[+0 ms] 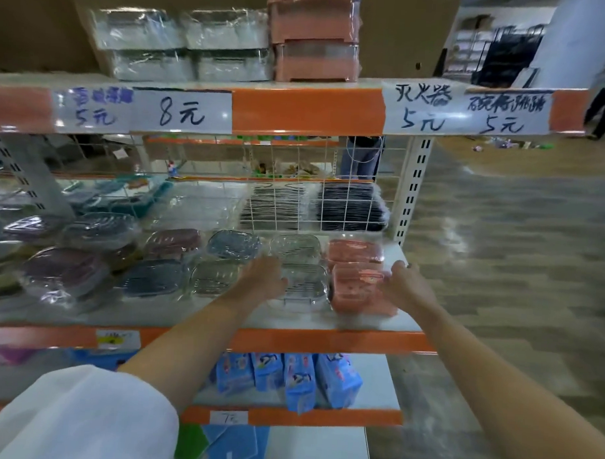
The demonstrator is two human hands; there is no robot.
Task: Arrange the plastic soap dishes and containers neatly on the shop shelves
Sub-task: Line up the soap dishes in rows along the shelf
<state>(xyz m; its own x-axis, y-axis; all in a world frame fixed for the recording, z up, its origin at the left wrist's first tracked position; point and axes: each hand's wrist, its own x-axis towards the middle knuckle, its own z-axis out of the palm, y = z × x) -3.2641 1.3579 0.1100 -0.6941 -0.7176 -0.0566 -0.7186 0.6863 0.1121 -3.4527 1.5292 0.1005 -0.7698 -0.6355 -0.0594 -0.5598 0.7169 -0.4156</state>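
here the right hand (403, 284) grips the pink dish (360, 288); the left hand (263, 277) lies flat beside it.

You are standing in a shop, at a metal shelving rack (308, 111) with orange front rails. Handwritten paper price labels (181, 111) taped along the rail read "8元" and "5元". The middle shelf (222, 317) carries rows of plastic-wrapped soap dishes (232, 244) in several colours, and stacked wrapped containers (184, 43) sit above. Blue packaged goods (289, 376) fill the shelf below, and a wide aisle floor (517, 237) runs past on your right.
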